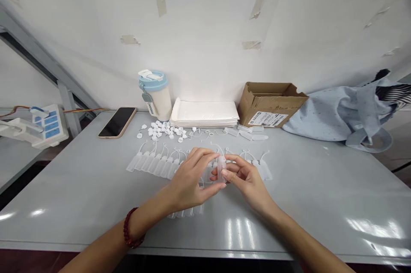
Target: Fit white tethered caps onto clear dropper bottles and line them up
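Observation:
A small translucent plastic tube with a thin strap curling from its top is held upright above the table. My left hand spans it, index fingertip at the top end and thumb at the bottom. From the other side, my right hand pinches the tube's body between thumb and fingers. Behind both hands lies a row of similar strapped tubes, partly hidden. More clear tubes show beneath my left wrist. White plastic caps are heaped farther back, beside loose straps and several strapless tubes.
Along the wall stand a cream tumbler with a blue lid, a stack of white envelopes and an open cardboard box. A phone lies at left near a power strip. Light-blue fabric is bunched at right.

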`<state>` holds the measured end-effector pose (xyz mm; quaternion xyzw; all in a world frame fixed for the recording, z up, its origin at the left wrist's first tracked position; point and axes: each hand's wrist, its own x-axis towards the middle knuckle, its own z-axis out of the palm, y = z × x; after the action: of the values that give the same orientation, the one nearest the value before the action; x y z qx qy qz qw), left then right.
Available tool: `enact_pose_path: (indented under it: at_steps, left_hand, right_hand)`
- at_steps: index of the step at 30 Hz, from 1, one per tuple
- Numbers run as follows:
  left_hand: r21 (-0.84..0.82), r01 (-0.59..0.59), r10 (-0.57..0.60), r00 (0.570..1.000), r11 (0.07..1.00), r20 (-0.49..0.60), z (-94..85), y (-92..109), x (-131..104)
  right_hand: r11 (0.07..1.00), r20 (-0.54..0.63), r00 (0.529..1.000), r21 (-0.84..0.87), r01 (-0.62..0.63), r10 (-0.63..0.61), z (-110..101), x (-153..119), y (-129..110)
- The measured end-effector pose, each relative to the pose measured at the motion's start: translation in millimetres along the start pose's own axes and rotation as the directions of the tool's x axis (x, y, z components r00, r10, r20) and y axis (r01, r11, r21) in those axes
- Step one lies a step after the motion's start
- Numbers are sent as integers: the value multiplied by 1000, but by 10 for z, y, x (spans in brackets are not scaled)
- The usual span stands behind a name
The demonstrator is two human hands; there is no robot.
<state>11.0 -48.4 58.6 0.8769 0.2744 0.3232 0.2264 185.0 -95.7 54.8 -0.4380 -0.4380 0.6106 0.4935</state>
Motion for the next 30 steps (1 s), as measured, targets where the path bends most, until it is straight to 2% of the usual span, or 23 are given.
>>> enact_pose_path:
  at_steps: [6,14,18,23,30]
  left_hand:
    - [76,-82,83,996,994,-13,29,-35,-16]
    - [79,-214,221,970,974,-104,77,-70,-9]
    - [55,-143,144,989,988,-12,62,-46,-11]
    - [79,-82,74,991,993,107,27,41,-122]
    - [136,-51,19,974,989,225,42,102,-324]
  right_hand:
    - [1000,38,999,-9,-27,27,-2,2,-17]
    - [999,31,999,-25,-35,36,5,6,-60]
    - [994,50,994,-57,-89,92,3,-11,-105]
    - [966,135,981,-236,-106,141,-32,-37,-82]
    - [815,201,946,-571,-97,254,-62,-127,-19]
